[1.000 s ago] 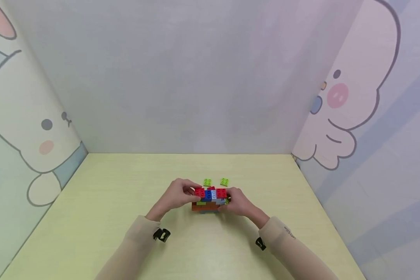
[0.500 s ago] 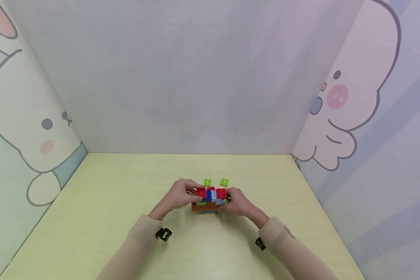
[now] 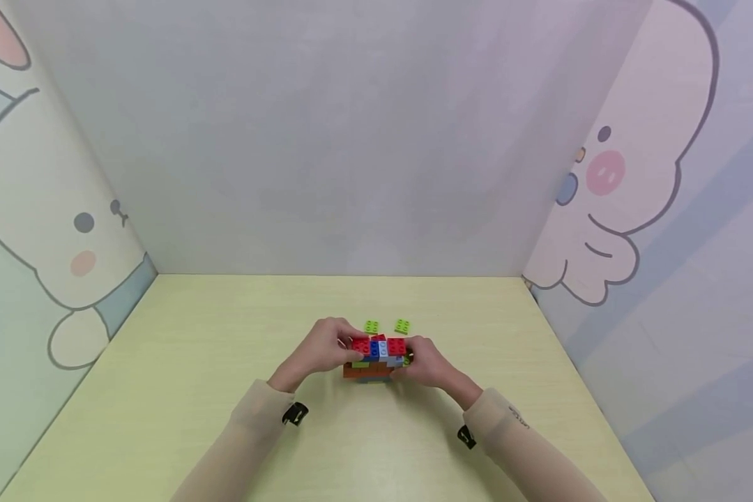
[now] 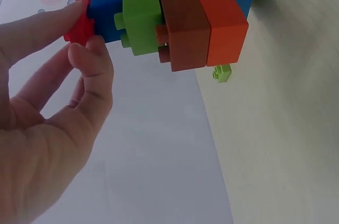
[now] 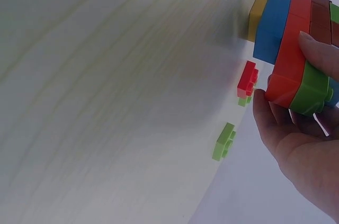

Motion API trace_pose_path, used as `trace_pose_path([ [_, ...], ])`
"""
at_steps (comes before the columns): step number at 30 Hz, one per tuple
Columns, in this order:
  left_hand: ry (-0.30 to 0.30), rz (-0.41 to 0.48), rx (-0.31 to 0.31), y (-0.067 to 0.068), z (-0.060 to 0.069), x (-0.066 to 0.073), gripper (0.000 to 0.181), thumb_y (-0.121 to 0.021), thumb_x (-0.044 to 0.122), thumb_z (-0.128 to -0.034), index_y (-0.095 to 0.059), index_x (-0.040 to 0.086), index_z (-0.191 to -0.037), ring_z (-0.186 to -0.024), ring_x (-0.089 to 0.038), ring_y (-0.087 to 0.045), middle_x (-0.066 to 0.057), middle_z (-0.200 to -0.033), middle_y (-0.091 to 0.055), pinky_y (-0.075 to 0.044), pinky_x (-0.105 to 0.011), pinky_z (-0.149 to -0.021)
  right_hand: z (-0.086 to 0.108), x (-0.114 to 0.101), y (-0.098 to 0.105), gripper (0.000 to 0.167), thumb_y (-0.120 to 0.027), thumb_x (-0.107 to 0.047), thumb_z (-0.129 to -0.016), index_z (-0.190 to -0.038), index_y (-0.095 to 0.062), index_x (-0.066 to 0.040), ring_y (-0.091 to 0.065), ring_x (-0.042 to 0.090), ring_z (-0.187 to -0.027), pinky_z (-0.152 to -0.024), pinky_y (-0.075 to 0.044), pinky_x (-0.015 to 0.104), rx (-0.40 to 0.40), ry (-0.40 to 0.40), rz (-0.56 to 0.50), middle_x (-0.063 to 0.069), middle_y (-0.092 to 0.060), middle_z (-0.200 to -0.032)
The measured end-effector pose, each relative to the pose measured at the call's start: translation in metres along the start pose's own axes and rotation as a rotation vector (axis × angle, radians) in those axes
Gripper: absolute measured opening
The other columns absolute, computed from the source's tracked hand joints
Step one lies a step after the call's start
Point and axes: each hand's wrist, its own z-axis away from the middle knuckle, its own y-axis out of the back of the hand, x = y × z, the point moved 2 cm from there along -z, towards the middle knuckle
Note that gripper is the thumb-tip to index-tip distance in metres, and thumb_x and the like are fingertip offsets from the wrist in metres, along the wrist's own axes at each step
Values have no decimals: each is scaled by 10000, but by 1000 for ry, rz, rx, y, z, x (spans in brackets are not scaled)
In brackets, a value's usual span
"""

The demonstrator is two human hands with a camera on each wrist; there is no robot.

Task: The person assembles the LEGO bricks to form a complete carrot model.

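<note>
A built stack of toy building bricks (image 3: pixel 370 371) stands at the middle of the table, with orange, brown, green and blue layers. My left hand (image 3: pixel 323 346) pinches a red brick (image 4: pixel 82 27) at the stack's top left end, between thumb and fingers. In the left wrist view, that red brick lies against a blue brick (image 4: pixel 107 7). From the other side, my right hand (image 3: pixel 429 362) grips the stack's right end. The right wrist view shows its fingers around a long orange brick (image 5: pixel 292 60) and a green brick (image 5: pixel 311 91). A second red brick (image 3: pixel 397 346) tops the right end.
Two loose lime-green bricks (image 3: pixel 371 327) (image 3: pixel 402 326) lie on the table (image 3: pixel 226 328) behind the stack. A loose red brick (image 5: pixel 247 79) also lies behind it, partly hidden in the head view. Cartoon-printed walls (image 3: pixel 339 139) enclose the table at the back and sides.
My left hand has shifted slightly right with the red brick, which now covers more of the blue brick's studs. The right hand and stack have stayed in place.
</note>
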Motion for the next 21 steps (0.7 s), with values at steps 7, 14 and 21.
trace_pose_path([
  [7,-50,-68,1,-2,-3,2,315,-814,133,-767,-739,74,-1068,-718,-109,-566,36,-882,-603,-499,-241,-567,0,2,0,425,-841,-137,-734,-1111,-663,-55,-598,155,-892,-809,-505,367,1,15,1,-7,-664,-1007],
  [14,-21,-60,18,-5,-3,-1,303,-825,169,-759,-750,87,-1041,-662,-116,-551,22,-913,-664,-485,-261,-533,0,1,0,428,-842,-150,-734,-1110,-661,-52,-597,154,-895,-807,-505,366,0,17,14,-8,-662,-1007],
  [21,-21,-77,43,-6,-3,0,299,-836,159,-744,-755,84,-1022,-679,-123,-540,20,-900,-661,-482,-259,-564,-1,0,0,430,-843,-158,-734,-1106,-661,-46,-596,159,-896,-807,-506,368,-5,3,17,-4,-662,-1004],
])
